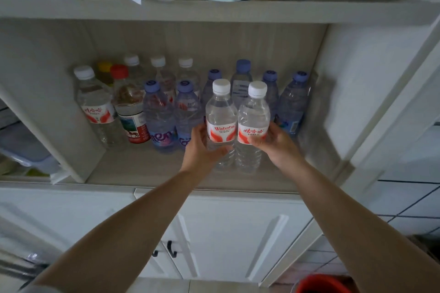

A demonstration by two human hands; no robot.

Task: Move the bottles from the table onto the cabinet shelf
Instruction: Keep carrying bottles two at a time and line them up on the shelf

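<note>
Two clear water bottles with white caps and red-and-white labels stand side by side at the front of the cabinet shelf (147, 171). My left hand (202, 147) grips the left bottle (221, 116) around its label. My right hand (277, 144) grips the right bottle (254, 114) the same way. Both bottles are upright and their bases look to be at the shelf board. Behind them stand several other bottles: purple-capped ones (158, 114), a red-capped one (128, 104) and a white-capped one (94, 102) at the left.
An upper shelf (214, 8) holds boxes and packets just above. White cabinet doors with black handles (172, 248) lie below the shelf. An open door panel (390, 102) stands at the right. A red round object (321, 284) shows at the bottom edge.
</note>
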